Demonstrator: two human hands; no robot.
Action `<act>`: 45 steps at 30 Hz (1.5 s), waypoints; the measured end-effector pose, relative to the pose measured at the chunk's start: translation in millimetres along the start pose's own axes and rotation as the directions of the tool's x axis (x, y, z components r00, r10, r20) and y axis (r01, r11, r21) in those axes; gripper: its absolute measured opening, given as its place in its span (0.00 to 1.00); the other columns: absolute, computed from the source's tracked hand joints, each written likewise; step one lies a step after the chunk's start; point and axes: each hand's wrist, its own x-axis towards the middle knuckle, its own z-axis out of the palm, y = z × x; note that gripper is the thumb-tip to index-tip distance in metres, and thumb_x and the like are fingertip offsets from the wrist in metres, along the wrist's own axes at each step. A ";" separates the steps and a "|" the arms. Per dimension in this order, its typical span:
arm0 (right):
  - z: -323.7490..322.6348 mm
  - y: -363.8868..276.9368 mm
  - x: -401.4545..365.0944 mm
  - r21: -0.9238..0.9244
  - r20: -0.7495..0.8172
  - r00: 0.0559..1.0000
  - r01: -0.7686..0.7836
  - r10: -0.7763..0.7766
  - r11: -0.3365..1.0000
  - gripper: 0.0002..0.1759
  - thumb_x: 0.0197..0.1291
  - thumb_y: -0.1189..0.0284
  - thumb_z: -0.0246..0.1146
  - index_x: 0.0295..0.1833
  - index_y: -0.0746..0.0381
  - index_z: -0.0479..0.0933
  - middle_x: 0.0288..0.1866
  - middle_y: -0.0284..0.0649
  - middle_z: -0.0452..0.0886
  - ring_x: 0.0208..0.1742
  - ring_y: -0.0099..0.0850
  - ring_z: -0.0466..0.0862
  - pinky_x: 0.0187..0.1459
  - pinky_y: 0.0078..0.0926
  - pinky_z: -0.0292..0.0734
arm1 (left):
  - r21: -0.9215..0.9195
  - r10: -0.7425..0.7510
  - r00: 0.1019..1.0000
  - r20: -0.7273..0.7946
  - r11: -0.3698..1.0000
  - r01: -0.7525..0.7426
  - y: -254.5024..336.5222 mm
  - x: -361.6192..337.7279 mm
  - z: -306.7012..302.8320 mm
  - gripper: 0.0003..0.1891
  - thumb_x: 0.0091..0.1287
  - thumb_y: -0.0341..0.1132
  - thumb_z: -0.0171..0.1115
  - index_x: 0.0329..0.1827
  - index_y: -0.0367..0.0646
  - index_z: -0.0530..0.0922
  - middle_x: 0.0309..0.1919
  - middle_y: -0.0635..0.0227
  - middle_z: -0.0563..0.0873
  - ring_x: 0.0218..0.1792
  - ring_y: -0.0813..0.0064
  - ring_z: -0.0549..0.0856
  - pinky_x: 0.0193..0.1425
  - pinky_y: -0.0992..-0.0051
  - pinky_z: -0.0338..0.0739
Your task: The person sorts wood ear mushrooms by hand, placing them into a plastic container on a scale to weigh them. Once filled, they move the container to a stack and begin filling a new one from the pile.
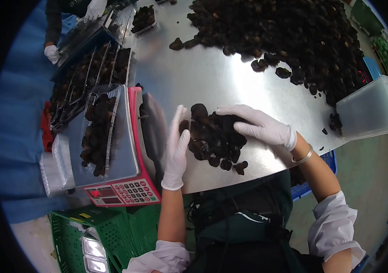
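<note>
A small heap of dark, wrinkled pieces (214, 139) lies on the metal table between my two white-gloved hands. My left hand (176, 148) stands on edge against the heap's left side, fingers straight and thumb apart. My right hand (260, 123) rests over the heap's upper right, its fingers stretched out and touching the pieces. To the left, a clear tray filled with dark pieces (97, 132) sits on a red scale (135, 136) with a lit display.
The large dark pile (289, 32) covers the table's far right. A translucent bin (371, 109) lies at the right edge. Filled trays (89, 68), stacked empty trays (57, 166) and a green crate (84, 232) are left. A co-worker's gloved hands (95, 10) show top left.
</note>
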 end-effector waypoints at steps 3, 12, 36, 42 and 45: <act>-5.0 -16.8 -7.2 0.003 0.111 0.976 -0.190 0.188 0.982 0.52 0.59 0.48 0.72 0.81 0.60 0.57 0.84 0.54 0.52 0.81 0.50 0.62 0.78 0.44 0.60 | 0.127 -0.021 0.998 -0.056 0.991 0.028 7.0 -18.1 -3.6 0.43 0.68 0.41 0.67 0.81 0.34 0.57 0.78 0.48 0.62 0.79 0.58 0.61 0.82 0.63 0.55; 20.1 -32.5 33.3 -0.672 -0.001 0.980 -0.147 0.197 0.726 0.73 0.31 0.57 0.84 0.84 0.54 0.50 0.80 0.62 0.56 0.68 0.65 0.71 0.71 0.50 0.69 | 0.783 -0.211 0.977 -0.022 0.604 0.148 39.2 -27.2 31.4 0.67 0.43 0.47 0.83 0.82 0.34 0.48 0.72 0.33 0.61 0.64 0.34 0.72 0.71 0.50 0.68; 61.0 -144.2 114.7 -0.171 0.044 0.999 0.033 -0.026 0.985 0.34 0.50 0.87 0.63 0.66 0.65 0.71 0.56 0.47 0.79 0.59 0.37 0.82 0.63 0.32 0.76 | 0.404 0.269 0.894 -0.358 0.908 -0.112 90.7 -21.6 -48.5 0.37 0.55 0.20 0.65 0.73 0.41 0.70 0.61 0.56 0.75 0.64 0.60 0.78 0.68 0.65 0.74; 125.7 -170.7 225.1 -0.094 0.262 0.851 0.492 -0.455 0.866 0.30 0.51 0.85 0.63 0.63 0.66 0.73 0.56 0.52 0.79 0.61 0.49 0.81 0.63 0.38 0.77 | 0.575 0.296 0.780 -0.551 0.812 0.098 117.2 -43.8 -146.7 0.37 0.57 0.20 0.65 0.74 0.42 0.70 0.64 0.56 0.73 0.64 0.60 0.78 0.70 0.65 0.74; 140.9 -161.5 271.2 -0.257 0.421 0.832 0.490 -0.360 0.833 0.32 0.49 0.84 0.67 0.65 0.63 0.76 0.60 0.47 0.82 0.62 0.39 0.82 0.67 0.31 0.75 | 0.649 0.276 0.771 -0.573 0.728 0.221 101.5 -48.5 -172.2 0.37 0.60 0.25 0.66 0.76 0.42 0.68 0.69 0.52 0.70 0.67 0.55 0.74 0.72 0.60 0.71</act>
